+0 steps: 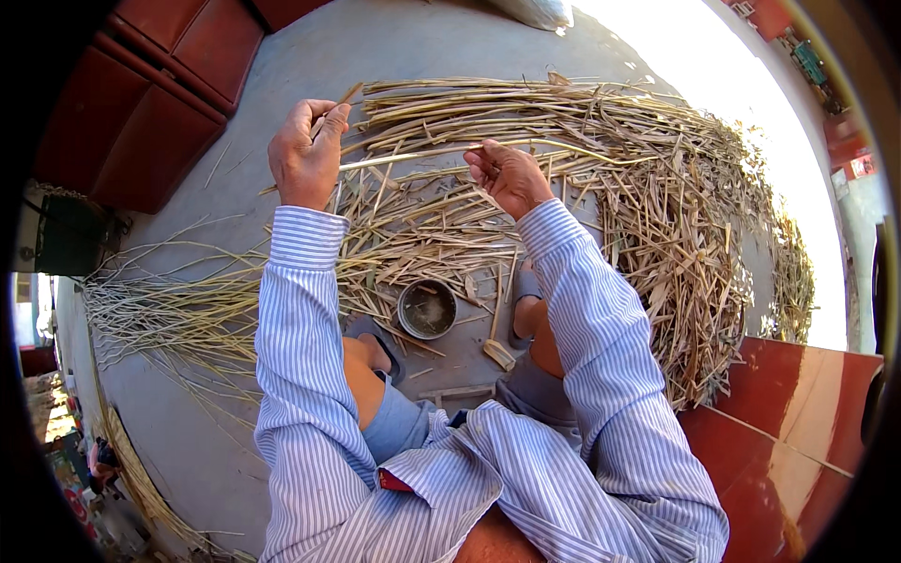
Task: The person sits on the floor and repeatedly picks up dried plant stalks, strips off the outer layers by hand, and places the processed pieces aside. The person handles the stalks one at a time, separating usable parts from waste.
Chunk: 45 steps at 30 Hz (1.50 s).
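Observation:
A long pale stalk [405,157] runs across between my two hands, out in front of me. My right hand [511,178] pinches it with thumb and fingertips partway along. At its near-left end my left hand [308,158] is closed, and a brown strip like dry leaf sheath [351,93] sticks up between thumb and forefinger. Whether the left fingers also grip the stalk's end is hidden. Beyond both hands lies a thick bundle of leafy stalks [526,98]. Stripped sheath pieces [441,239] are scattered below my hands.
A round metal bowl with liquid [427,309] stands between my feet, beside a small wooden-handled brush-like tool [498,354]. Bare thin stalks [178,300] fan out at left. A heap of dry leaves [671,281] lies at right. Red cabinets [141,113] stand far left; red panels [779,422] lie near right.

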Motion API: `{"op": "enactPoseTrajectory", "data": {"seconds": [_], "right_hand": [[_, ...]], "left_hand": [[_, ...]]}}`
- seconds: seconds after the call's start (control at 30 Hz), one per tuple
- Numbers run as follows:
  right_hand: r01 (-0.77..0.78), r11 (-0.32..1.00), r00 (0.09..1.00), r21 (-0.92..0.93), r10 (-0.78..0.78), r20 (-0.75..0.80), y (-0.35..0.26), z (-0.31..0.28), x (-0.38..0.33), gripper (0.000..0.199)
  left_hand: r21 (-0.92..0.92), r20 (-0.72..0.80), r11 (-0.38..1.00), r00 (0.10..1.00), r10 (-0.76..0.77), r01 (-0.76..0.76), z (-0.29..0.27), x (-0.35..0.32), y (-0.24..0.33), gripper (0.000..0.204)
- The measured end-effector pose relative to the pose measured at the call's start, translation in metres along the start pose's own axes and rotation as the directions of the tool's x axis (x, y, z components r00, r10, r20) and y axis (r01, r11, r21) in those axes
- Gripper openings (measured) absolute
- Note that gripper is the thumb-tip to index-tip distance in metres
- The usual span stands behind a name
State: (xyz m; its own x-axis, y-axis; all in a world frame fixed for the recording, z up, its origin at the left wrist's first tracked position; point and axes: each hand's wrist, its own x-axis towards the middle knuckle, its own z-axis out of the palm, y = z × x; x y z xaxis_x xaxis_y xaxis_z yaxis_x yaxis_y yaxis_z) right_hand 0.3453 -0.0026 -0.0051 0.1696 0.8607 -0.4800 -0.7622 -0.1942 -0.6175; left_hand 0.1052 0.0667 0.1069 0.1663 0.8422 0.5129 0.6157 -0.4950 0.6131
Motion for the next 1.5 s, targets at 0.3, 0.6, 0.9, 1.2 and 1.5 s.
{"op": "enactPoseTrajectory", "data": {"seconds": [0.3, 0.6, 0.9, 1.2, 1.5], "right_hand": [[0.004, 1.0, 0.994, 0.025, -0.006, 0.107, 0.006, 0.019, -0.006, 0.019], [0.149, 0.973, 0.973, 0.179, -0.111, -0.203, -0.061, -0.053, 0.026, 0.014], [0.002, 1.0, 0.988, -0.025, 0.002, 0.153, 0.008, 0.034, -0.026, 0.015], [0.144, 0.98, 0.986, 0.136, -0.13, -0.106, -0.071, -0.049, 0.005, 0.014], [0.012, 0.998, 0.986, 0.059, -0.022, 0.166, -0.007, 0.025, -0.023, 0.017]], "left_hand": [[0.259, 0.454, 0.832, 0.822, 0.343, -0.49, 0.05, -0.021, 0.021, 0.02], [0.451, 0.444, 0.782, 0.868, 0.221, -0.43, 0.007, -0.012, 0.005, 0.022], [0.322, 0.402, 0.749, 0.8, 0.445, -0.579, 0.054, -0.033, 0.029, 0.021], [0.286, 0.408, 0.955, 0.912, -0.045, -0.081, -0.049, -0.007, -0.025, 0.017], [0.215, 0.423, 0.861, 0.838, 0.344, -0.462, 0.004, -0.022, 0.022, 0.019]]}}
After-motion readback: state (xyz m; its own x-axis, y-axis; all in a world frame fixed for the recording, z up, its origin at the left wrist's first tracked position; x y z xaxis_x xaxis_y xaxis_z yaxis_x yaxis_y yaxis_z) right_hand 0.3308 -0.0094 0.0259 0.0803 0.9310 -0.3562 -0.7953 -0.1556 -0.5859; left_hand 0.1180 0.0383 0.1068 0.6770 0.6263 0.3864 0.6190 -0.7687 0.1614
